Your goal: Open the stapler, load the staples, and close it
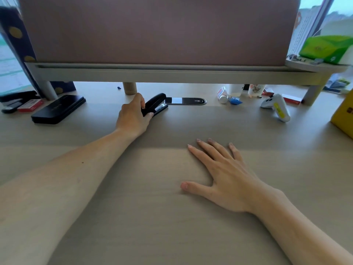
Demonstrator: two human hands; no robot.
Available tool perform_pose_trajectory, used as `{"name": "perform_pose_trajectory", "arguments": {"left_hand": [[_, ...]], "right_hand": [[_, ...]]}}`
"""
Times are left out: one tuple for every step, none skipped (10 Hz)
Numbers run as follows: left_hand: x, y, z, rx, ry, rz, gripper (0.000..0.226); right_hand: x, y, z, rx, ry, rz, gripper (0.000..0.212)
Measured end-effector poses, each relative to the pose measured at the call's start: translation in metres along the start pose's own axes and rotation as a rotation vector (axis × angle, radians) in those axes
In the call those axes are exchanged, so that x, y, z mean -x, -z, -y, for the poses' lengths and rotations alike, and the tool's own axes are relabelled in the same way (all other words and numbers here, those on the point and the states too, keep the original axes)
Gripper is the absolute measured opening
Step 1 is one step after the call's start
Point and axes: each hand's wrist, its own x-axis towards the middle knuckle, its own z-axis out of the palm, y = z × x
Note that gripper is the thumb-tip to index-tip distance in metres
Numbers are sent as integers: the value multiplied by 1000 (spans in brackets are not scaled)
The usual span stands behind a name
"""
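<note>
**Inspector A:** Head view, hands first. The left hand (133, 114) reaches far across the desk (172, 217) and is closed around the rear of the black stapler (155, 104), fingers wrapped over the top arm, thumb on the near side.

**Inspector B:** Stapler condition?

**Inspector A:** It rests on the desk at the far edge of the working area, its nose pointing right and away. The top arm sits slightly raised above the base at the front; whether staples are inside cannot be told.

**Inspector B:** And the other hand?

**Inspector A:** The right hand (225, 175) lies flat, palm down, fingers spread, holding nothing. It is well apart from the stapler, nearer the person.

**Inspector B:** Surroundings?

**Inspector A:** Just right of the stapler, a dark cable port (185, 101) is set in the desk. Left, a black case (58, 109), then a small red box (30, 105) beside a second black stapler (16, 97). Right, a white game controller (275, 107) with a yellow stripe, and a yellow box (343, 117) at the frame edge. Above, a shelf riser (172, 73) spans the desk, carrying a green tissue pack (324, 47).
</note>
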Motion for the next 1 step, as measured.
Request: {"name": "perform_pose_trajectory", "arguments": {"left_hand": [[5,10,-4,-23,-75,-30,39]], "right_hand": [[2,3,3,14,6,6,108]]}}
